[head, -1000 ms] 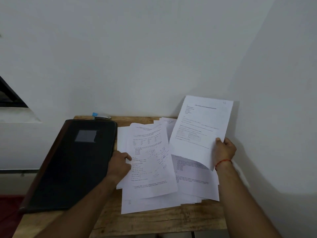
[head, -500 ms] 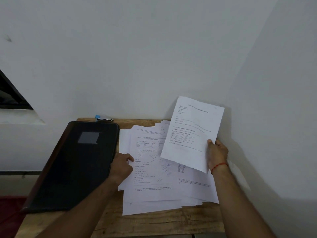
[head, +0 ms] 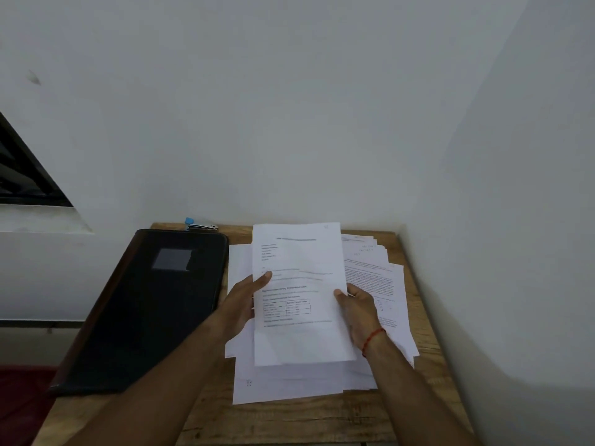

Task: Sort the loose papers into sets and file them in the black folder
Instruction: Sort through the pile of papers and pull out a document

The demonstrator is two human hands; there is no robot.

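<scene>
The person held one printed sheet above the loose pile. The left hand pinched its left edge and the right hand gripped its right edge. The black folder lay closed on the table, just left of the pile. The pile sat fanned and untidy, so I thought a careless set-down might mix the sets or nudge sheets over the near edge.

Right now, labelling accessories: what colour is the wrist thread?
Red: wrist thread, best in head view.

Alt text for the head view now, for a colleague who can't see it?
The left hand and right hand hold one printed sheet by its side edges over a pile of loose papers on a wooden table. A closed black folder lies left of the pile.
</scene>
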